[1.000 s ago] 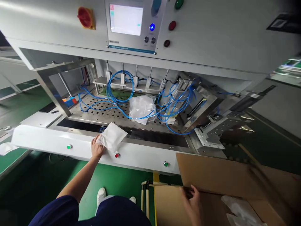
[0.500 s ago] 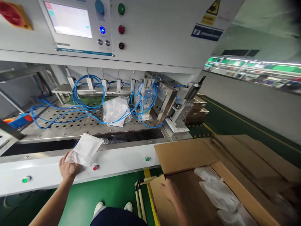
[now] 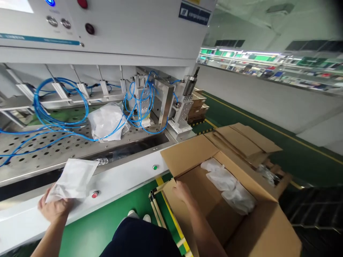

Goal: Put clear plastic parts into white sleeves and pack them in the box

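My left hand (image 3: 55,207) is closed on the lower end of a flat white pouch (image 3: 77,176), over the machine's white front ledge. The pouch leans back toward the dark slot behind the ledge. My right hand (image 3: 182,191) is at the near left side of an open cardboard box (image 3: 184,151), its fingers curled over the flap's edge near the corner. Inside the box, several white translucent wrapped items (image 3: 225,182) lie in a row along the far right wall. What the pouch contains is hidden.
A clear plastic bag of white sheets (image 3: 107,121) lies on the perforated metal bed, among loose blue air hoses (image 3: 61,103). Red (image 3: 95,194) and green (image 3: 155,167) buttons sit on the ledge. Flattened cartons (image 3: 241,141) are stacked behind the box. Cream tubes (image 3: 158,210) stand near my feet.
My view has swung to the right, showing more of the box. My right hand has come to the flap's edge and its fingers have curled. The pouch stays in my left hand.
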`<move>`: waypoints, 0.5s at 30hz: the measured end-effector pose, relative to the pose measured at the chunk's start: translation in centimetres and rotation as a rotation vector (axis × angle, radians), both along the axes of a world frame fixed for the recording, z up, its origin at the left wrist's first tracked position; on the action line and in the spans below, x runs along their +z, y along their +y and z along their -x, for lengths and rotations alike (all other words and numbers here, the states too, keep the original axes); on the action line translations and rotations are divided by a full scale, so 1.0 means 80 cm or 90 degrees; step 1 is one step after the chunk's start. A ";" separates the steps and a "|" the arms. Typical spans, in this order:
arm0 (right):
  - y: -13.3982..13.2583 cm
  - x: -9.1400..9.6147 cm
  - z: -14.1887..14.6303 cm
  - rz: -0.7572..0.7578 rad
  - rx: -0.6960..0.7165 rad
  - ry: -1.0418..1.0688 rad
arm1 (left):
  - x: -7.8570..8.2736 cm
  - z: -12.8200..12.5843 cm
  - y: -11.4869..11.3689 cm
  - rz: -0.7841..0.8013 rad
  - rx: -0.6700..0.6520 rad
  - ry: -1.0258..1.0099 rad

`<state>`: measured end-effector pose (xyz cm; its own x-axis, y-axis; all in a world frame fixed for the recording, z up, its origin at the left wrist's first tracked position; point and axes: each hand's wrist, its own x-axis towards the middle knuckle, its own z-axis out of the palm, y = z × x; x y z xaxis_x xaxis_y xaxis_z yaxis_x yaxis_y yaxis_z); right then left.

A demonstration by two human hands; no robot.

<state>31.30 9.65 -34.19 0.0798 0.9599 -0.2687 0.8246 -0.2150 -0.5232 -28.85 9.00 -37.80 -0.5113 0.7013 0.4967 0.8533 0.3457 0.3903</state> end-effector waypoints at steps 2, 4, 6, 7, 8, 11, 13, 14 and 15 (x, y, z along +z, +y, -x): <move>0.000 0.002 0.001 0.018 0.001 -0.010 | 0.000 0.001 0.000 0.000 -0.010 -0.013; -0.001 0.001 0.002 0.027 -0.005 -0.017 | -0.002 0.002 0.000 -0.007 -0.016 -0.025; -0.001 -0.002 0.001 0.018 -0.010 -0.019 | -0.005 0.004 0.001 -0.014 -0.024 -0.027; -0.002 -0.004 0.001 0.013 -0.012 -0.021 | -0.007 0.005 0.002 -0.016 -0.024 -0.025; -0.002 -0.006 0.000 0.008 -0.012 -0.023 | -0.008 0.006 0.003 -0.017 -0.016 -0.022; -0.001 -0.012 -0.001 -0.002 -0.009 -0.027 | -0.010 0.005 0.004 0.005 0.012 -0.016; 0.000 -0.015 -0.002 -0.008 -0.005 -0.022 | -0.008 0.003 0.003 0.026 0.015 -0.014; 0.000 -0.016 -0.002 -0.009 -0.003 -0.018 | -0.007 0.002 0.003 0.034 0.016 -0.014; 0.001 -0.017 -0.003 -0.009 -0.001 -0.013 | -0.006 0.000 0.003 0.038 0.018 -0.011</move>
